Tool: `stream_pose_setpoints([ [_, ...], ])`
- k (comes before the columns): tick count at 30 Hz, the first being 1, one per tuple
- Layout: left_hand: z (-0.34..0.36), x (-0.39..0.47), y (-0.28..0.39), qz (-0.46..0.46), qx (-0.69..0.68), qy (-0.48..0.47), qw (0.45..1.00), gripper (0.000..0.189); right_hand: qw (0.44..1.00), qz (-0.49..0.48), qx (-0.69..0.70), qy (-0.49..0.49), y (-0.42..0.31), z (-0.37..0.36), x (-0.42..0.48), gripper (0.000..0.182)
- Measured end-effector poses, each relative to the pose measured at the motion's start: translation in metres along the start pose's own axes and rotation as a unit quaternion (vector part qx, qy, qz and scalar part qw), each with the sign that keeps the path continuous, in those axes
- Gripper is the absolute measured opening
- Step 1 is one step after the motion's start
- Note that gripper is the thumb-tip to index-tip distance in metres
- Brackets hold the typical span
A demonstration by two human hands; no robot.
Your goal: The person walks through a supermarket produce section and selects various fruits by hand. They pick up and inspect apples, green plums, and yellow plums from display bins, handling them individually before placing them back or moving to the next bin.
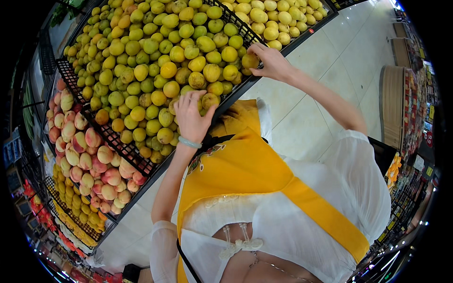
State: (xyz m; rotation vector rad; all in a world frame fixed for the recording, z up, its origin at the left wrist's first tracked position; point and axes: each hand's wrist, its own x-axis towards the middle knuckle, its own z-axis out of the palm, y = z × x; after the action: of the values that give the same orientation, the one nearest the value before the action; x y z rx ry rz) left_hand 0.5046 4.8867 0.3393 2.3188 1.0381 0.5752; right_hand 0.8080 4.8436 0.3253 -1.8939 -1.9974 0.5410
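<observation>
A sloping heap of yellow-green stone fruit point(148, 67), plums or apricots, fills the display stand before me. At its front right corner my right hand point(270, 62) has thumb and fingers around one yellow fruit point(250, 61), beside a black plastic grid divider point(244, 24). My left hand point(193, 115), with a pale bangle point(190, 142) on the wrist, lies over the fruit at the front edge. A brown-marked yellow fruit point(210, 100) sits between its thumb and forefinger; whether they grip it, I cannot tell.
Peaches point(88, 148) lie left of another black grid divider point(116, 141), with yellow fruit point(76, 203) beyond them. Paler yellow fruit point(272, 17) is heaped at the upper right. The stand's dark rim point(240, 86) borders a tiled floor point(318, 92). A wood-panelled counter point(391, 106) stands right.
</observation>
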Motion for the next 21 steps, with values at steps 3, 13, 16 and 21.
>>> stream_pose_setpoints([
  [3,0.014,-0.012,-0.007,0.005,0.034,-0.037,0.999,0.043,0.996,0.023,0.061,0.063,-0.004,0.021,-0.015,0.047],
  [13,0.010,-0.001,-0.013,0.016,-0.005,-0.028,0.999,0.043,0.920,0.147,0.349,0.103,0.001,0.027,-0.017,0.045],
  [16,0.014,0.005,-0.020,0.024,0.022,0.012,0.999,0.041,0.794,0.245,0.555,0.044,-0.011,0.010,-0.020,0.050],
  [21,0.012,0.016,-0.015,0.053,0.125,-0.072,0.988,0.047,0.564,0.234,0.791,-0.032,-0.023,0.004,-0.026,0.047],
])
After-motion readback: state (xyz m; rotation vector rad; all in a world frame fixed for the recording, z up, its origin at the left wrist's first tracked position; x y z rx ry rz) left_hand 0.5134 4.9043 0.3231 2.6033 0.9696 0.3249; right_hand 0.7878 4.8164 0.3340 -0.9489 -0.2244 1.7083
